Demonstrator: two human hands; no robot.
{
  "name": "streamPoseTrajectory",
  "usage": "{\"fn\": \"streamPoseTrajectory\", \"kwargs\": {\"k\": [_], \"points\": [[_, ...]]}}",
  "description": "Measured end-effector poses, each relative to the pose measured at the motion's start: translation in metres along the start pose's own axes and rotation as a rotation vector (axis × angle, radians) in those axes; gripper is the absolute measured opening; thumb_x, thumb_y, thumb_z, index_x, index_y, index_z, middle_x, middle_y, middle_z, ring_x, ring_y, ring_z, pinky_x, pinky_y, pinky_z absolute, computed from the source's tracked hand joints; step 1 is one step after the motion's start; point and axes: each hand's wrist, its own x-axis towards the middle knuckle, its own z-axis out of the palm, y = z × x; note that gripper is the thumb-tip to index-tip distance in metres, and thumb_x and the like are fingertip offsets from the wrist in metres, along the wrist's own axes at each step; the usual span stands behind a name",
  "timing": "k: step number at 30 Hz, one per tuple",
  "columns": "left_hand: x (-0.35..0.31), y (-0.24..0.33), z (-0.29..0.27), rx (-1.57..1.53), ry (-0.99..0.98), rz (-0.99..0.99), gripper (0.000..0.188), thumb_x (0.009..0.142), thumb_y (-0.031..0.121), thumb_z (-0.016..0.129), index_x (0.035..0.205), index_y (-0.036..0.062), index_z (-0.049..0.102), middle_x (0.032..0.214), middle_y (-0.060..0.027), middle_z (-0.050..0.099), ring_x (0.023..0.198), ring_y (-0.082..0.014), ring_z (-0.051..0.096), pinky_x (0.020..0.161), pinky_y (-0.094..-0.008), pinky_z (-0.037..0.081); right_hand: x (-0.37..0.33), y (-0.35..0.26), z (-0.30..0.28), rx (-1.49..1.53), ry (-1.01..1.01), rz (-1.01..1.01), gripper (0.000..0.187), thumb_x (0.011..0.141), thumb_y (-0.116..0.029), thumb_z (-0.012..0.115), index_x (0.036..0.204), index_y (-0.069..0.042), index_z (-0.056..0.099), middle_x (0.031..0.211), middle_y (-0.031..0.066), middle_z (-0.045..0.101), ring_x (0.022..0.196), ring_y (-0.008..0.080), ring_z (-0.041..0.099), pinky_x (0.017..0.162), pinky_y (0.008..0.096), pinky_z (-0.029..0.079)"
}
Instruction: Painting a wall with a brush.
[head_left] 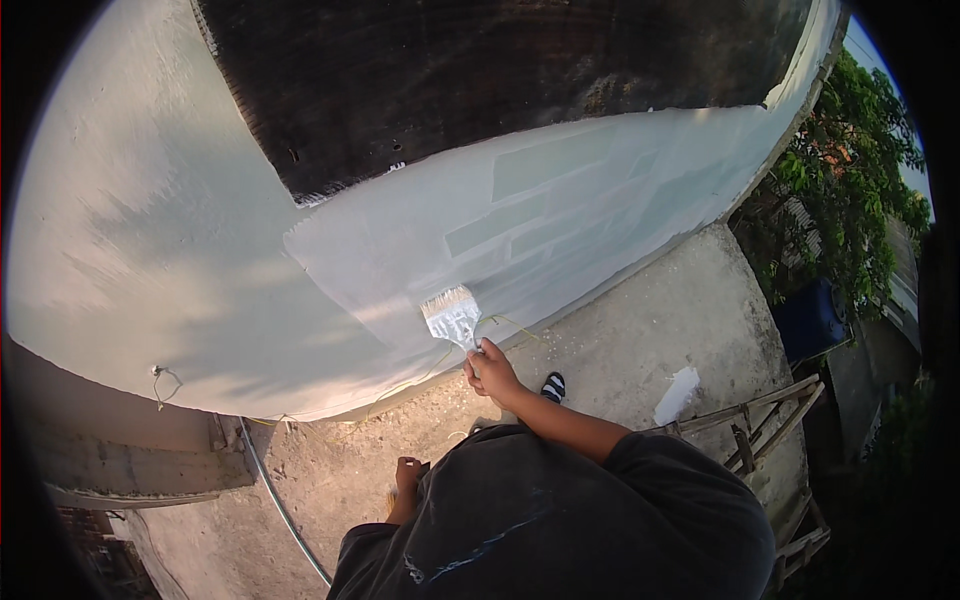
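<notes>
In my right hand is the handle of a wide paintbrush, my fingers wrapped round it. White paint coats its ferrule, and its pale bristles point up at the wall, at or close to the surface. Around the brush the wall carries fresh whitish paint, with greener patches showing between the strokes. My left hand hangs low beside my dark shirt, its fingers curled. A small dark edge shows next to it, but what it holds, if anything, I cannot make out.
A large dark panel covers the upper wall. On the concrete floor lies a white patch, near a wooden frame. A hose runs at lower left. My striped sandal stands near the wall's foot; a blue drum is beyond.
</notes>
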Motion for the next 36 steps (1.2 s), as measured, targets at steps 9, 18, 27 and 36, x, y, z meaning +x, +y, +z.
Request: {"fn": "streamPoseTrajectory", "kwargs": {"k": [9,18,27,36], "points": [[0.01,-0.009,0.009,-0.048,-0.026,0.048,0.03,0.081,0.028,0.06,0.096,0.0027,0.058,0.091,-0.0172,0.065,0.086,-0.0289,0.063,0.074,-0.037,0.049,-0.006,0.003,0.018,-0.295,-0.173,-0.07,0.013,0.095,-0.015,0.045,0.087,-0.01,0.036,0.064,0.0032,0.049,0.047,0.0083,0.039,0.038,0.0236,0.03],[0.003,-0.017,0.01,-0.075,-0.032,-0.004,0.031,0.08,0.031,0.061,0.095,0.0032,0.059,0.094,-0.0161,0.064,0.088,-0.0273,0.063,0.076,-0.0361,0.049,-0.015,-0.011,0.007,-0.724,0.162,-0.483,0.015,0.091,-0.013,0.049,0.083,-0.004,0.041,0.062,0.0037,0.053,0.052,0.01,0.048,0.05,0.0282,0.038],[0.002,-0.013,0.006,-0.062,-0.024,0.001,0.031,0.079,0.03,0.062,0.094,0.0022,0.059,0.095,-0.0158,0.064,0.09,-0.0271,0.062,0.079,-0.0356,0.048,-0.009,-0.001,-0.02,-0.19,0.315,-0.288,0.011,0.094,-0.016,0.045,0.088,-0.007,0.044,0.061,0.0026,0.048,0.041,0.0092,0.04,0.035,0.0241,0.029],[0.003,-0.011,0.006,-0.039,0.002,-0.008,0.031,0.079,0.029,0.062,0.094,0.0021,0.059,0.092,-0.0165,0.065,0.087,-0.0277,0.063,0.076,-0.0357,0.049,-0.012,-0.028,0.015,-0.054,0.085,-0.104,0.014,0.093,-0.018,0.046,0.084,-0.007,0.043,0.059,0.0035,0.048,0.04,0.009,0.038,0.033,0.024,0.026]]}}
